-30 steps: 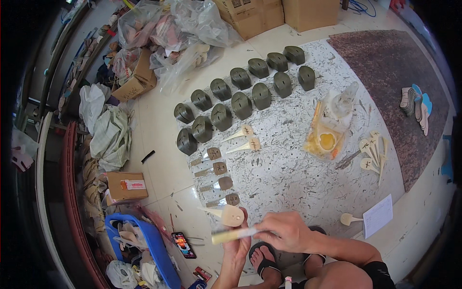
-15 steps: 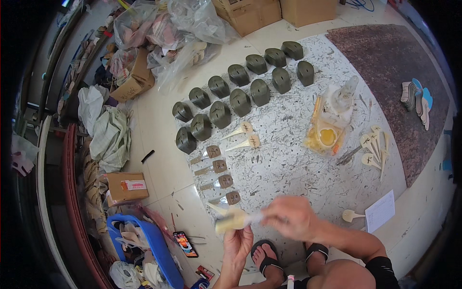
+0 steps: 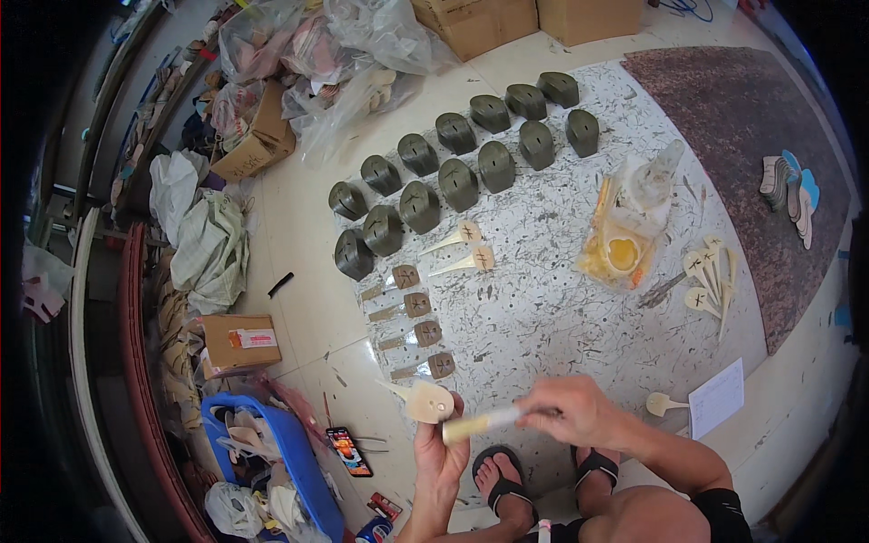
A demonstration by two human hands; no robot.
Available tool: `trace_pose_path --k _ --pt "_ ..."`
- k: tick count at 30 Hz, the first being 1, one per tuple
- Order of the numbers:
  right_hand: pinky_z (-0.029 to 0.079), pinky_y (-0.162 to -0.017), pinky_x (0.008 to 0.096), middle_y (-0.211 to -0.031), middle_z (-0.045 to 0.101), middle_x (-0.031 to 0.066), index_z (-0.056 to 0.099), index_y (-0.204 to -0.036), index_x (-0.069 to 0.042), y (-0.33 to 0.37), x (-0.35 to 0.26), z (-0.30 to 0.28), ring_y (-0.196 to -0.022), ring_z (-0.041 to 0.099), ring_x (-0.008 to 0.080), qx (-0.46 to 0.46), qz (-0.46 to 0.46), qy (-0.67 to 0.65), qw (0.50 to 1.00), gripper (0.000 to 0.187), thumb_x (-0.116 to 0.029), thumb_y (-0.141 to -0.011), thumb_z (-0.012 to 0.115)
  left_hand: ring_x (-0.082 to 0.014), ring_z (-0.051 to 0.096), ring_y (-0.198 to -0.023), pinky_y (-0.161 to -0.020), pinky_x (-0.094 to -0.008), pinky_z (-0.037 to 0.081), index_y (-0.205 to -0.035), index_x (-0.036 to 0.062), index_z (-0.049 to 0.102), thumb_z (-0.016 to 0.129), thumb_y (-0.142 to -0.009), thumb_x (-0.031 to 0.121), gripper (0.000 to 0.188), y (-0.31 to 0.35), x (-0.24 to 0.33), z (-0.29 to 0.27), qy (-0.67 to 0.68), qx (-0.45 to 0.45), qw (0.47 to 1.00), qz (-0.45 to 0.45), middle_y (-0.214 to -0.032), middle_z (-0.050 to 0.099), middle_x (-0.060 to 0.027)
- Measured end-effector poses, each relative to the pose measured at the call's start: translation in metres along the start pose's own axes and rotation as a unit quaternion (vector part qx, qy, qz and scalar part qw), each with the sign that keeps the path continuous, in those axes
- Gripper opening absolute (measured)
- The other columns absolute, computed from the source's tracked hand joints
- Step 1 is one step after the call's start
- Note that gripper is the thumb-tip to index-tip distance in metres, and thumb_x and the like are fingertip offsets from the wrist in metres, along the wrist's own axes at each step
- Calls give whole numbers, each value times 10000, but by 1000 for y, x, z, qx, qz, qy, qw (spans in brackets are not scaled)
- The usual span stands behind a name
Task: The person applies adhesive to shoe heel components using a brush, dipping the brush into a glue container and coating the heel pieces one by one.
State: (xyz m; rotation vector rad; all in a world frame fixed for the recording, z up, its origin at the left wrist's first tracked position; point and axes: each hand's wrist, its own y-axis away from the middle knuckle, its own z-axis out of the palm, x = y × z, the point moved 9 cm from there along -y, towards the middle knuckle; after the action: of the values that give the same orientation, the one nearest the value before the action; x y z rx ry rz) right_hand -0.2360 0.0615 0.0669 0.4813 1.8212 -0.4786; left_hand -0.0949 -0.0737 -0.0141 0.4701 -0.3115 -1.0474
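Observation:
My left hand (image 3: 436, 455) grips a cream shoe-insole piece (image 3: 427, 404), rounded at one end, its thin tail pointing up and left; a small hole or light spot shows near its edge. My right hand (image 3: 566, 409) is closed on a brush (image 3: 493, 422) with a pale yellowish head. The brush head lies just right of the piece, close to my left fingers; touching or apart, I cannot tell. Beyond my left hand runs a column of several brown insole pieces (image 3: 441, 365) with clear tails. Two cream pieces (image 3: 467, 232) lie above them.
Several dark green heel-shaped blocks (image 3: 457, 184) stand in two rows on the scratched white board (image 3: 543, 317). To the right are a glue tub (image 3: 624, 254) in a plastic bag, more cream pieces (image 3: 701, 300) and a paper sheet (image 3: 716, 396). A blue bin (image 3: 281, 471) and phone (image 3: 348, 452) sit at left.
The brush has moved off the cream piece, down and to the right. The piece now shows its rounded face more fully. The whole view has shifted slightly.

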Motion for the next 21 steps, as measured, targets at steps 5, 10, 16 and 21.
trace_pose_path --k 5,10,16,21 --pt "473 -553 287 -795 668 84 621 -962 -14 11 28 10 -662 640 165 19 141 -207 968 175 -129 -846 685 -305 562 -1111 -920 -339 556 -1209 -10 530 562 -924 61 296 0 8 -13 -32 20 999 31 -1208 567 -151" --pt "473 -558 292 -765 672 106 595 -971 5 3 11 16 -624 625 156 0 112 -163 980 182 -136 -874 654 -256 571 -1137 -938 -322 542 -1242 -12 504 524 -950 86 308 3 11 -4 -162 9 983 83 -1249 562 -129" --pt "473 -548 306 -733 655 121 584 -958 7 -4 1 17 -618 632 186 -12 116 -140 983 187 -144 -873 655 -218 599 -1099 -954 -313 522 -1198 -39 515 523 -938 42 272 5 5 18 -213 -23 971 108 -1197 592 -131" --pt "468 -548 301 -740 656 121 587 -955 3 -5 8 9 -603 619 184 49 136 -134 980 192 -153 -870 661 -212 600 -1095 -936 -299 528 -1203 -39 515 520 -942 51 276 5 8 15 -232 -9 965 119 -1200 591 -133"
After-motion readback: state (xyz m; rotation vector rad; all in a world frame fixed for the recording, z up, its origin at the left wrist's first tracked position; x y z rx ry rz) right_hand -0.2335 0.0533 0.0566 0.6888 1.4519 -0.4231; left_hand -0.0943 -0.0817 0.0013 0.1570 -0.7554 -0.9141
